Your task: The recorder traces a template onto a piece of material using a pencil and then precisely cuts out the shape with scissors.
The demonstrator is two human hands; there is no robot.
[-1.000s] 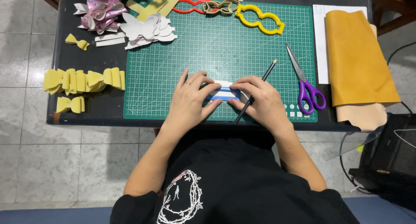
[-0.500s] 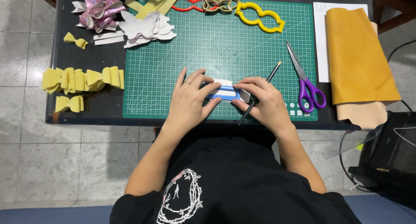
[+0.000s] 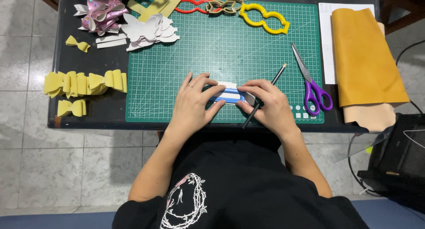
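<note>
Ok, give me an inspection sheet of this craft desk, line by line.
Surface: dark table with green cutting mat.
Job's things: blue and white piece pressed on the mat, pencil beside it.
Clutter: purple scissors, yellow bows, yellow template, mustard leather sheet.
Hands: left hand and right hand, fingers on the piece.
Cables: black cable at right.
Surroundings: tiled floor, black bag.

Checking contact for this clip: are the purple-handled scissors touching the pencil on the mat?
Apart. The head view shows the scissors lying right of the pencil, with green cutting mat plainly visible between them.
</note>
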